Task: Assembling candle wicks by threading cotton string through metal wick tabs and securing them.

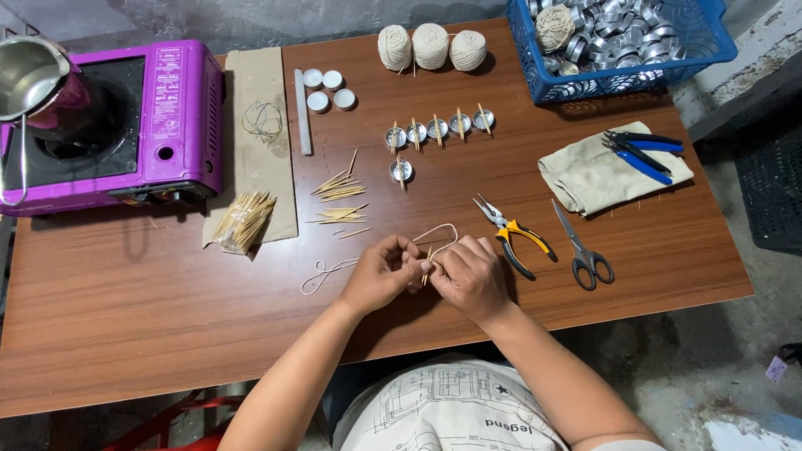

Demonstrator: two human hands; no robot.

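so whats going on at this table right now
A person sits at a brown wooden table, both hands together over its front edge. The left hand and right hand pinch a thin wooden stick and a pale string that loops up above the fingers. Further back stand a row of small metal cups with sticks laid across them, plus loose sticks. Yellow-handled pliers and scissors lie just to the right, untouched.

A brown wood-grain table filled most of the view. Grey, stained concrete floor showed beyond its right edge and near corner. A dark mat lay there. Red furniture legs stood under the near edge. Lighting was even.
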